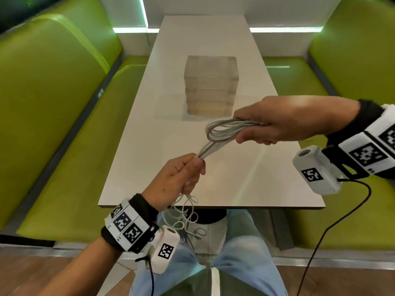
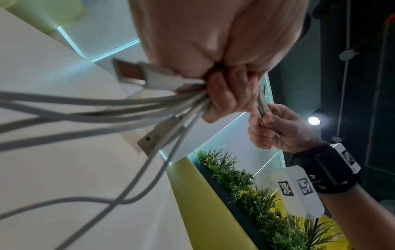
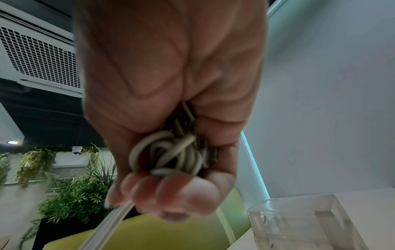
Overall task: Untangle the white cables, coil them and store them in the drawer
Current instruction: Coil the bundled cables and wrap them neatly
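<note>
Several white cables run bunched between my two hands above the white table. My right hand grips the looped end of the bundle, fingers curled round the coils. My left hand grips the straight strands lower down, near the table's front edge. Loose tangled ends hang below that fist over my lap. In the left wrist view the cables fan out of my left hand, with a USB plug showing. The clear drawer unit stands mid-table, its drawers closed.
Green padded benches flank the table on both sides. A planter with green plants stands behind one bench. A black lead hangs from the right wrist camera.
</note>
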`<state>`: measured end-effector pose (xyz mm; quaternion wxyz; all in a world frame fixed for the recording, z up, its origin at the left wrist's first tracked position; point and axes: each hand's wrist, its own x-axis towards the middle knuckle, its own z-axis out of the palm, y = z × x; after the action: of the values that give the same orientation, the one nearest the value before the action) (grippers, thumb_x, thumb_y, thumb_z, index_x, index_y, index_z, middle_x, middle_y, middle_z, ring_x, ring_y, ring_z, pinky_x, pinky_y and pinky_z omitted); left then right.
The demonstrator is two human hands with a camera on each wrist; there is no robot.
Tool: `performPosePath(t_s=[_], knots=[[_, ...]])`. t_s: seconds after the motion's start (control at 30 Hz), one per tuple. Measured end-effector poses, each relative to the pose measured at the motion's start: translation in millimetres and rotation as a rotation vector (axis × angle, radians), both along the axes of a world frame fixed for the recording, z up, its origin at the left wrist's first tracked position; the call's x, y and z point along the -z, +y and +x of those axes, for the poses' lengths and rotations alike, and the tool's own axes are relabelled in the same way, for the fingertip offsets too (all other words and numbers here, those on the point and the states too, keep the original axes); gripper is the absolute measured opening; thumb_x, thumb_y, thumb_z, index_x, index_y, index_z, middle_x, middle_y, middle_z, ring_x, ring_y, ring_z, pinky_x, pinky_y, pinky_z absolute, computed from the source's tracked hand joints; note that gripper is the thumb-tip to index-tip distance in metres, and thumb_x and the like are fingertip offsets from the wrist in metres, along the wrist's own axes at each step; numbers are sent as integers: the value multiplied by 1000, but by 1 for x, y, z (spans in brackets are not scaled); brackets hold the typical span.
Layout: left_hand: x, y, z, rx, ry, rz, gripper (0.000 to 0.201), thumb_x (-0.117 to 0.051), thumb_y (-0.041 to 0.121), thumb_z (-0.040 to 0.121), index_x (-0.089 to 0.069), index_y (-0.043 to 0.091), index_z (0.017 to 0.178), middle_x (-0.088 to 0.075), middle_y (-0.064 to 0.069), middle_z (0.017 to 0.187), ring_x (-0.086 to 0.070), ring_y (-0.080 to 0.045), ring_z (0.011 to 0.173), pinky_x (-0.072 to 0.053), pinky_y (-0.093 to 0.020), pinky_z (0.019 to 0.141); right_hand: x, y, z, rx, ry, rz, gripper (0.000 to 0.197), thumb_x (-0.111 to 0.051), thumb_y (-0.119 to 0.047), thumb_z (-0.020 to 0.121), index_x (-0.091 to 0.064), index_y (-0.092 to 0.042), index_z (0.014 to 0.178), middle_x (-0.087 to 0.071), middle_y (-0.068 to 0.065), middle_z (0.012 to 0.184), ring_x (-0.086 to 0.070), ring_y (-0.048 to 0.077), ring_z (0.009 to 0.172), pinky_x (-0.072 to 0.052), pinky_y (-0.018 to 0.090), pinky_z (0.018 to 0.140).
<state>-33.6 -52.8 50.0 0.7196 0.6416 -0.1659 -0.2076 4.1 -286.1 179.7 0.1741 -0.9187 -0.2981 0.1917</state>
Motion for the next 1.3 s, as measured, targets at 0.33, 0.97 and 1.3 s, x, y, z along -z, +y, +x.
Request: performPosePath(t_s=[0.33,0.97,1.3], knots=[[-17,-23,3,-409,-48,-228,34,-33,34,97,-55,9,95,-73,-9,87,-67,-20,68,-52,-27,59,50,27,-8,80,87,419,27,-48,-27,97,-48,-5,82,-54,-2,55,-51,11,44,-43,25,50],[-18,-34,1,-502,229,-403,34,-54,35,83,-52,10,106,-72,-3,97,-60,-11,116,-52,-24,81,90,81,-29,148,91,450,14,-46,-28,98,-56,-19,94,-47,-17,93,-48,3,76,-42,21,72],[-36,-21,7,-349,104,-342,35,-63,24,84,-55,18,117,-68,-8,77,-66,-14,104,-55,-26,75,92,79,-32,208,410,753,6,-53,-9,93,-58,-13,93,-65,5,80,-62,10,74,-50,20,72]])
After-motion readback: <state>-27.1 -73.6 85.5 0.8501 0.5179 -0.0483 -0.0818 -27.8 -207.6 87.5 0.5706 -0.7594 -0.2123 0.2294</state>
